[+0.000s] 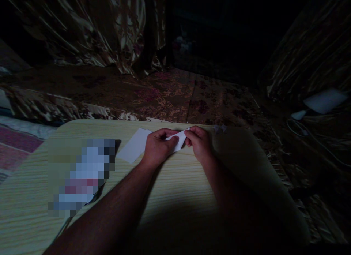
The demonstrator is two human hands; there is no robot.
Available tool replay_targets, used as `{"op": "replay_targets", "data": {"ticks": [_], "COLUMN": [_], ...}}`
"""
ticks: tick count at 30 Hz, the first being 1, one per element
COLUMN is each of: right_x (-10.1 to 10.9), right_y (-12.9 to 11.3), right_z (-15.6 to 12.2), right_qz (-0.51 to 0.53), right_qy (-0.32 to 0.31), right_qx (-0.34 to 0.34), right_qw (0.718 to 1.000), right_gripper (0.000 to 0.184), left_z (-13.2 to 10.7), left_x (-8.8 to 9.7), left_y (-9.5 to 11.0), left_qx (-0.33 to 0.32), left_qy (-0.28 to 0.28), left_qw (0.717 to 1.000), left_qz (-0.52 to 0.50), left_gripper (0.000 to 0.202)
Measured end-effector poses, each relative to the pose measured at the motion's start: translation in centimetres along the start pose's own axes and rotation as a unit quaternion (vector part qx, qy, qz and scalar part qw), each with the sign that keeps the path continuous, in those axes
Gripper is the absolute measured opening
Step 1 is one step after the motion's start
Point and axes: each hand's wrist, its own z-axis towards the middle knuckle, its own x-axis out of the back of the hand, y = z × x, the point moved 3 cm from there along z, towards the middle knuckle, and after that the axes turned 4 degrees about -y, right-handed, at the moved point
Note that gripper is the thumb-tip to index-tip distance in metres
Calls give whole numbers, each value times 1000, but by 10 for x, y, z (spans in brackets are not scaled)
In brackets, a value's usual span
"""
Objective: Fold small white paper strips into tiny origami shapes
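Note:
Both hands meet over the far part of a light wooden table (164, 196). My left hand (157, 147) is closed, pinching a small white piece of paper (177, 139) between thumb and fingers. My right hand (199, 141) is closed too, gripping the same paper at its right end. The paper is bent or folded between them. A flat white sheet (133, 147) lies on the table just left of my left hand, partly under it.
A blurred-out flat object (85, 174) lies on the table's left half. A tiny pale paper shape (219, 128) sits at the far edge. Patterned floral fabric (170, 94) covers the floor beyond. White objects and a cable (315, 108) lie at right. The room is dark.

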Motion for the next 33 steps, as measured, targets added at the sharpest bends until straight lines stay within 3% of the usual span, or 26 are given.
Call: {"op": "replay_targets", "data": {"ticks": [17, 24, 33], "right_x": [1, 6, -1], "right_y": [0, 0, -1], "right_z": [3, 7, 0], "right_qz": [46, 60, -16], "right_qy": [15, 72, -5], "right_qx": [27, 47, 5], "right_qw": [998, 994, 1000], "right_gripper": [19, 19, 25], "left_z": [1, 1, 0], "left_x": [0, 1, 0], "left_y": [-2, -1, -3], "left_qx": [4, 19, 25], "left_qy": [-9, 4, -3], "left_qw": [1000, 1000, 999], "left_qz": [-6, -6, -46], "left_gripper": [25, 26, 35]}}
